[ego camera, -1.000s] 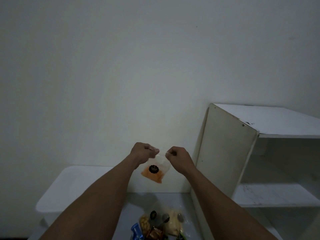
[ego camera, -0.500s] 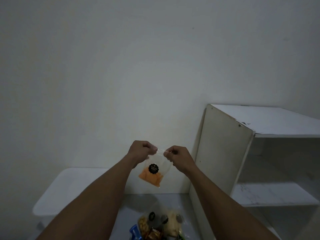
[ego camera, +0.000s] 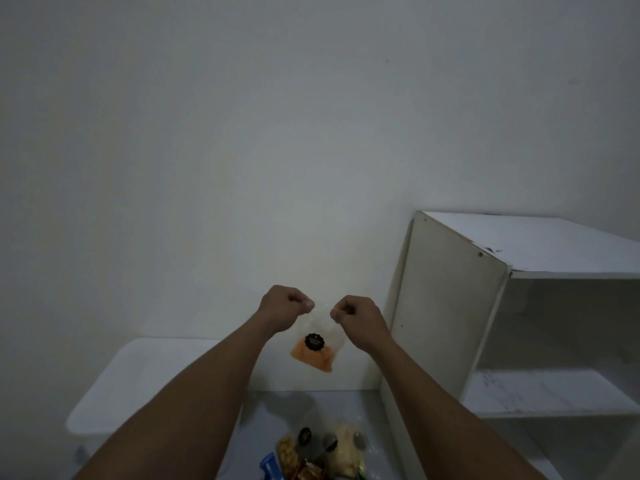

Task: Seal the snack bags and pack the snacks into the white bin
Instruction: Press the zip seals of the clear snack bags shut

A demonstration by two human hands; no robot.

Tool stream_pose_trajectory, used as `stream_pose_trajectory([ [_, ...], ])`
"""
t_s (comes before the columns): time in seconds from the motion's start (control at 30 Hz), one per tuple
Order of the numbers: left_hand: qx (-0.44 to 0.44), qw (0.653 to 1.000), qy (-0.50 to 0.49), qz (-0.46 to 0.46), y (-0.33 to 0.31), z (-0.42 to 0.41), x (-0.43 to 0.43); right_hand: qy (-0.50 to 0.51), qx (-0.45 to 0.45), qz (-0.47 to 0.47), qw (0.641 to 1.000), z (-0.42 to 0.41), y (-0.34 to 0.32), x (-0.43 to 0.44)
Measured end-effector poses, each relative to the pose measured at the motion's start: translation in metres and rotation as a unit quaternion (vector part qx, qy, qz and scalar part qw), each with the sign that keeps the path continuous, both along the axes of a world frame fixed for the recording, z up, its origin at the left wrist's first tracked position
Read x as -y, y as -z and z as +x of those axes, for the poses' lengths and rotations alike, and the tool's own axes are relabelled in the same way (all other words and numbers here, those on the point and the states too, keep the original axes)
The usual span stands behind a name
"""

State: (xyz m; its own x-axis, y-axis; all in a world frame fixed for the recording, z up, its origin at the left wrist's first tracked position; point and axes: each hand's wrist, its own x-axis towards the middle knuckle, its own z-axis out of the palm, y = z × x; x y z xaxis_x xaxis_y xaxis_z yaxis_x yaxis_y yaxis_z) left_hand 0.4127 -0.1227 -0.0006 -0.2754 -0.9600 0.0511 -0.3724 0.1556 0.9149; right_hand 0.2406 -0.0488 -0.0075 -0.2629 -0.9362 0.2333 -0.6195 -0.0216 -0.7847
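A clear snack bag [ego camera: 317, 348] with orange pieces and a round black label hangs in the air in front of the wall. My left hand [ego camera: 285, 308] pinches its top left corner and my right hand [ego camera: 358, 318] pinches its top right corner, both fists closed on the bag's upper edge. Below, on the grey floor, lies a pile of other snack bags [ego camera: 322, 448] with nuts, pale chips and a blue packet. The white bin [ego camera: 114, 386] stands at the lower left, partly hidden by my left forearm.
A white open shelf unit [ego camera: 450, 306] stands against the wall on the right, with a shelf board [ego camera: 547, 393] inside. A plain white wall fills the upper view. The grey floor [ego camera: 273, 424] runs between bin and shelf unit.
The bag and both hands have shifted slightly, and the bag hangs a little more tilted to the right. Both hands keep their pinch on its top edge.
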Motion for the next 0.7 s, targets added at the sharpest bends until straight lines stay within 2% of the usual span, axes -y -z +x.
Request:
stream_pose_trajectory([
  [0.2,0.012,0.999,-0.006,-0.036,0.0,-0.009,-0.004,-0.027,0.033,-0.002,0.999,0.001,-0.003,0.003],
  [0.3,-0.043,0.999,0.018,-0.002,-0.004,-0.012,-0.011,-0.025,0.016,-0.006,1.0,-0.002,-0.009,0.005],
  [0.43,-0.028,0.998,0.055,0.007,-0.007,-0.008,-0.011,-0.026,0.03,-0.008,0.999,-0.009,-0.01,0.004],
  [0.57,-0.011,0.999,-0.017,-0.047,-0.009,-0.007,-0.005,-0.029,0.103,-0.017,0.994,-0.01,-0.006,0.001],
  [0.7,-0.057,0.998,0.013,0.017,-0.01,-0.002,-0.003,-0.033,0.13,-0.006,0.991,-0.018,-0.006,0.0],
])
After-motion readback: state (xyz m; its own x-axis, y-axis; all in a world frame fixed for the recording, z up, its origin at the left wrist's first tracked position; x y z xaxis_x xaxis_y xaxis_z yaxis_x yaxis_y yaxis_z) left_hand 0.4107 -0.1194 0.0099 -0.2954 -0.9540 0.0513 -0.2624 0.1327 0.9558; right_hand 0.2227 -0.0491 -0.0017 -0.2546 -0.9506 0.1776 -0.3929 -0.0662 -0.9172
